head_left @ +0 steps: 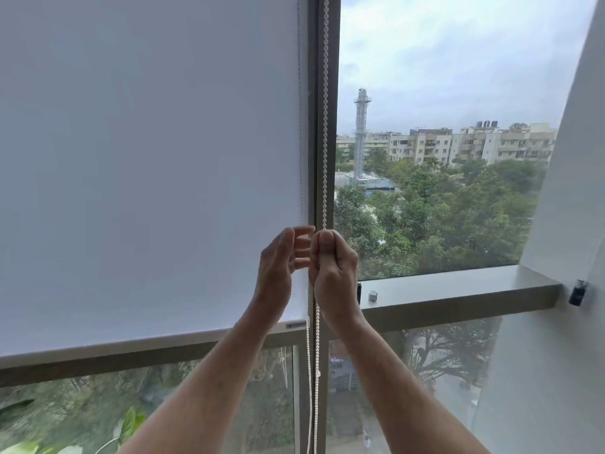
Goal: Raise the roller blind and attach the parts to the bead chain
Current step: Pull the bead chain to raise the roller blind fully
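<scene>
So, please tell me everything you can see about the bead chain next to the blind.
The bead chain is a string of small white beads, plastic by its look. It hangs vertically in front of the dark window frame, just right of the white roller blind. The right hand grips it in a closed fist with the thumb on top. Below the fist two strands hang side by side, past the blind's bottom edge and out of the picture. The left hand is beside it, fingers blurred.

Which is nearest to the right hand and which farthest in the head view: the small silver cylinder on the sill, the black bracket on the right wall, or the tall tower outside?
From the right hand, which grips the bead chain:
1. Silver cylinder, on the sill just right of the wrist.
2. Black bracket, on the right wall at the sill's end.
3. Tower, far outside beyond the glass.
</scene>
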The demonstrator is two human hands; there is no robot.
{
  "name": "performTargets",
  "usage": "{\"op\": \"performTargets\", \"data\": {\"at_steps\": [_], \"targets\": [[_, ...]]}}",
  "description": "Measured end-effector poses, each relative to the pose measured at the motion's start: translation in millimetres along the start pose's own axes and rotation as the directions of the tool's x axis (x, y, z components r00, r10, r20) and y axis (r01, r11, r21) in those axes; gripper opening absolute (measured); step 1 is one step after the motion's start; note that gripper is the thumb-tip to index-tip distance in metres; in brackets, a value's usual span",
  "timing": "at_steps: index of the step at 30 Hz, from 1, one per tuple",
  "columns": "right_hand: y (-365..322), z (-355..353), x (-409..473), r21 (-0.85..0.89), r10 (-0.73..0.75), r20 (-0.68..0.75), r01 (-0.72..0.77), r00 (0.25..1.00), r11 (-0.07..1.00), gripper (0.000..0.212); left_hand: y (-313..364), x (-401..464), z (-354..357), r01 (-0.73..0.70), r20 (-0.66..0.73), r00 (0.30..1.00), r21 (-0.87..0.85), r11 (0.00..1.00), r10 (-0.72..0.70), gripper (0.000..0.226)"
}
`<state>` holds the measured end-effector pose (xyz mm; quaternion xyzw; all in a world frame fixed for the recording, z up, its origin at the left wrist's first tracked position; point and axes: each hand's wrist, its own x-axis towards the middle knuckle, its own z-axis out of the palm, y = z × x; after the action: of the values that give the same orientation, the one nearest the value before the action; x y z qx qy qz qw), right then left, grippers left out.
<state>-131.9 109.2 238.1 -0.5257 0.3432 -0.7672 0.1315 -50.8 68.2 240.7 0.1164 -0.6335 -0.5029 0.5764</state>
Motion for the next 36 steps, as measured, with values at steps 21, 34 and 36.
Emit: {"op": "performTargets", "data": {"at_steps": [21,34,36], "targets": [[-22,-35,34,-0.044,0.165,0.126,-0.16,0.978,0.986,0.057,66,40,53,-0.212,-0.071,0.974,0.043,0.976,0.214,0.036],[-150,42,146,0.091,0.108,0.082,-0.116,0.991,0.989,0.038,18,-11,49,-0.116,-0.063,0.991,0.074,0.99,0.121,0.033],[-151,48,147,0.048,0.038,0.008,-0.038,0.999,0.998,0.039,18,-10,46,-0.128,-0.046,0.99,0.068,0.989,0.132,0.033]]}}
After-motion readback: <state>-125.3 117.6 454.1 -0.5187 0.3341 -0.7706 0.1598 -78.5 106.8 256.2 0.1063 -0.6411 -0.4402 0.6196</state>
